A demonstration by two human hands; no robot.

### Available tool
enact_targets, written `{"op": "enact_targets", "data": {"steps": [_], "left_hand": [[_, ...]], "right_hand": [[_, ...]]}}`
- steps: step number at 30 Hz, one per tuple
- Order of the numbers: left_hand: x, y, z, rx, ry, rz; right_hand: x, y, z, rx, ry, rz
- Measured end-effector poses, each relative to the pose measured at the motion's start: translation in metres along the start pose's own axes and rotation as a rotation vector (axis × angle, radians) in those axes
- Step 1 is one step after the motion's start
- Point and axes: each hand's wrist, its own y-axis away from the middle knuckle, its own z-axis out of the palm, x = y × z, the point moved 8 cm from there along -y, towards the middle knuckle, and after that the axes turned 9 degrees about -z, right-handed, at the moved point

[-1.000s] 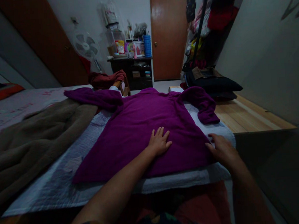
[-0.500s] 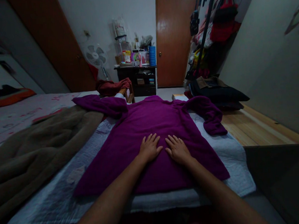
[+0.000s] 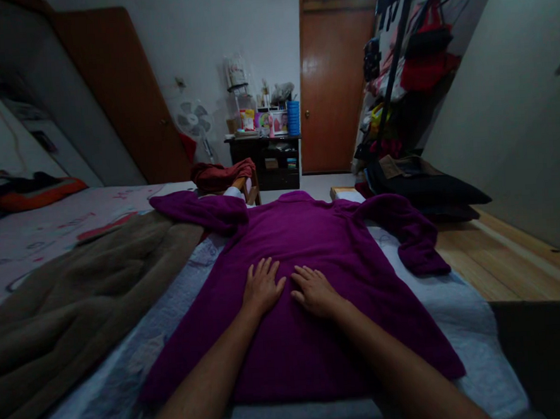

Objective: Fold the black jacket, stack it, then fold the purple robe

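Observation:
A purple long-sleeved sweater lies spread out face down or back up, I cannot tell which, with its collar away from me and its hem towards me. Both sleeves stretch outward; the right one bends back towards me in folds. My left hand rests flat on the middle of the fabric, fingers apart. Beside it my right hand lies on the same cloth, fingers stretched and angled to the left. Neither hand grips anything. Under the sweater is a pale blue-white cloth.
A brown fleece garment lies at the left, on a pink patterned bedspread. Dark folded clothes sit on a wooden surface at the right. Reddish cloth hangs over a chair. Behind are a fan and a door.
Both hands have shifted a little to the left across the sweater, staying flat on it. The camera view has tilted slightly up, and the sweater lies as before.

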Motion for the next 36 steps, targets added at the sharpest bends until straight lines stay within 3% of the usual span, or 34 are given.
{"op": "enact_targets", "data": {"steps": [3,7,12,14,15,18,20,27,31,36], "left_hand": [[-0.002,-0.001,-0.001,0.004,0.012,-0.021],[-0.003,-0.001,-0.003,0.013,0.034,-0.012],[-0.003,-0.001,-0.001,0.008,0.064,0.001],[-0.003,-0.001,-0.001,0.01,0.073,0.005],[-0.003,-0.001,-0.002,0.013,0.077,0.008],[-0.002,-0.001,-0.005,0.025,0.086,0.027],[0.0,0.0,-0.006,0.034,0.102,0.059],[0.013,0.0,0.007,-0.081,0.138,0.204],[0.008,-0.017,0.018,-0.179,0.096,0.145],[-0.015,-0.06,0.03,-0.233,0.057,-0.048]], "right_hand": [[0.014,-0.017,0.007,-0.022,0.014,-0.015],[0.058,-0.029,0.0,-0.021,0.078,0.104],[0.102,-0.042,-0.016,0.004,0.132,0.45],[0.097,-0.049,-0.024,0.097,0.175,0.516],[0.088,-0.054,-0.026,0.152,0.184,0.469],[0.051,-0.07,-0.021,0.232,0.133,0.166],[0.037,-0.071,-0.013,0.229,0.09,0.051],[0.042,-0.067,-0.005,0.27,0.074,0.051],[0.044,-0.069,-0.005,0.281,0.06,0.062],[0.045,-0.069,-0.007,0.313,0.037,0.067]]}}
